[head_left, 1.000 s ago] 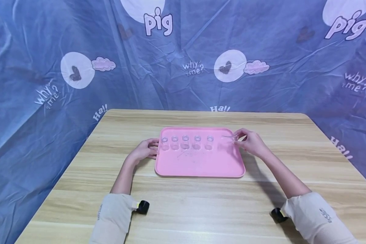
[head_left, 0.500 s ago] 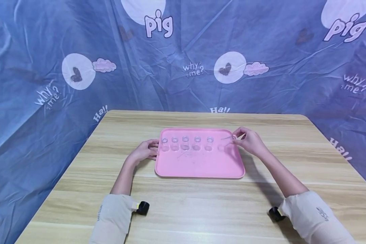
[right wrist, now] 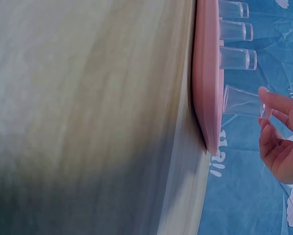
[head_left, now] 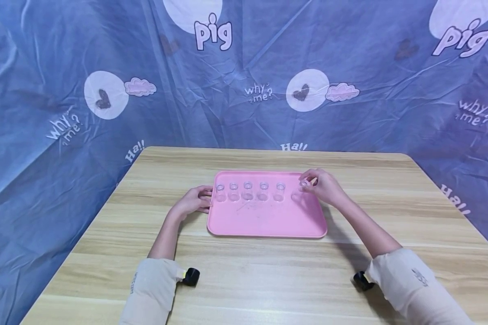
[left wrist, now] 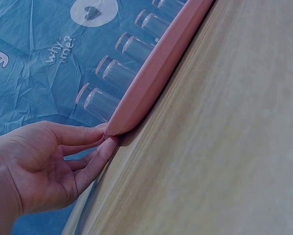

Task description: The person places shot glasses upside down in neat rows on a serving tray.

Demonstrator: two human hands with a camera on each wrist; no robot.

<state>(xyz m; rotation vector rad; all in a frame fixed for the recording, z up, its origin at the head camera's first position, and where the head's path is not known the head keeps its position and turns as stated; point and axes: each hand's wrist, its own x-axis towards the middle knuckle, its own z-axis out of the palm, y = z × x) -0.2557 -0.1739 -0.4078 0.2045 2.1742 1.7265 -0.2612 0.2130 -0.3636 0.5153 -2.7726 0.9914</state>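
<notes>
A pink tray [head_left: 264,221] lies on the table. My left hand [head_left: 191,201] holds its left edge; in the left wrist view, thumb and fingers [left wrist: 100,139] pinch the rim. My right hand [head_left: 325,187] is over the tray's back right part and pinches a clear plastic cup [right wrist: 241,102] by its narrower upper end. That cup is upside down, its wide mouth right at the tray. To its left, several more clear cups [head_left: 264,190] stand in a row along the back of the tray, narrow ends up, the nearest being the rightmost cup [head_left: 279,192].
A wood-grain table [head_left: 260,280] surrounds the tray. Behind it hangs a blue printed cloth [head_left: 244,122]. Each forearm wears a light sleeve and a small black camera, on the left [head_left: 191,276] and on the right [head_left: 363,280].
My right hand has moved left from the tray's right edge. The cup in it has turned from lying tilted sideways to mouth down. The left hand stays put on the rim.
</notes>
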